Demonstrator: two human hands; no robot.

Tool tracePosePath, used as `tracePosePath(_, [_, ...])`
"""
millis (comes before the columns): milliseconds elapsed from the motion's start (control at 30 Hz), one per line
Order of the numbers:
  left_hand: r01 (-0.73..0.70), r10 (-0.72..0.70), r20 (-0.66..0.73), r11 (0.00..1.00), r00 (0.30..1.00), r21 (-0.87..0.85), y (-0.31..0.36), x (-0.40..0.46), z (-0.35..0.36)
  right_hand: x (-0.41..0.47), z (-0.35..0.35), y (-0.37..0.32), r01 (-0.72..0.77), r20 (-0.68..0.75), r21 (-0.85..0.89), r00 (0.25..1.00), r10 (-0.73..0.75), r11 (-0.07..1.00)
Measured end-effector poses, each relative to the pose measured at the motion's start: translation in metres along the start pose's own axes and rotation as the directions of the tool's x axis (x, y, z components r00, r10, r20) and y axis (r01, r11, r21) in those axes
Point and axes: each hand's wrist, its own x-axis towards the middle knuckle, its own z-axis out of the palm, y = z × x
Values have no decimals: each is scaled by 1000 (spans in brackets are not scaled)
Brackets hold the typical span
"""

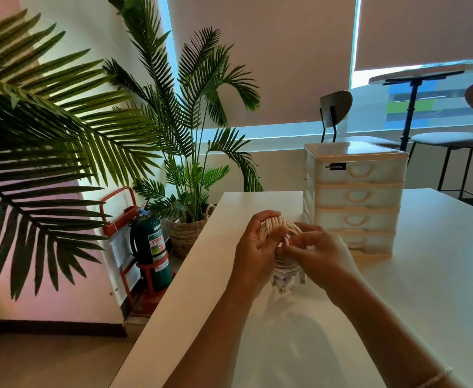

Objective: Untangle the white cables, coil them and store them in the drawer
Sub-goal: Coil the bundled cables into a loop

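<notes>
Coiled white cables [278, 233] held above the table [398, 303], just near-left of the closed drawer unit [355, 197]: left hand [255, 247] curls round the loops, right hand [318, 252] pinches a strand; slackened grip likely springs the coil apart, plugs dangling below.

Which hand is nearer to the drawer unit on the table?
The right hand. It works at the white cable coil just in front of the drawer unit, by its lowest drawers. The left hand grips the coil's far side, further away.

A white table [398, 317] carries a closed drawer unit [354, 197].
</notes>
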Motion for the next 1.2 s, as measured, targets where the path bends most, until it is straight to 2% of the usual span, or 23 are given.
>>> tracePosePath(133, [-17, 15, 60, 999, 998, 29, 0, 0, -4, 4, -8, 1, -164, 136, 327, 983, 126, 931])
tracePosePath(267, [-57, 33, 177, 989, 984, 134, 3, 0, -6, 11, -16, 1, -259, 148, 450, 966, 214, 855])
tracePosePath(400, [-122, 81, 157, 954, 984, 275, 5, -2, -6, 12, -24, -2, -221, 134, 442, 975, 180, 870])
tracePosePath(533, [-153, 122, 102, 903, 987, 402, 3, -1, -8, 13, -28, -2, -174, 58, 379, 985, 165, 909])
tracePosePath(633, [-179, 142, 113, 867, 983, 466, 2, -1, -9, 14, -35, -4, -135, 22, 323, 991, 135, 937])
tracePosePath(767, [-59, -6, 169, 926, 986, 374, 6, -1, -7, 16, -42, -1, -104, -40, 248, 992, 117, 963])
tracePosePath(900, [121, -152, 275, 984, 949, 128, 13, -3, -2, 23, -43, 8, -72, -129, 174, 987, 96, 982])
tracePosePath(1033, [155, -156, 336, 987, 929, 29, 17, -5, 1, 25, -39, 19, -83, -135, 67, 987, 92, 994])
tracePosePath(1200, [169, -137, 310, 983, 941, -77, 16, -5, 4, 24, -31, 23, -140, -53, 94, 988, 145, 986])
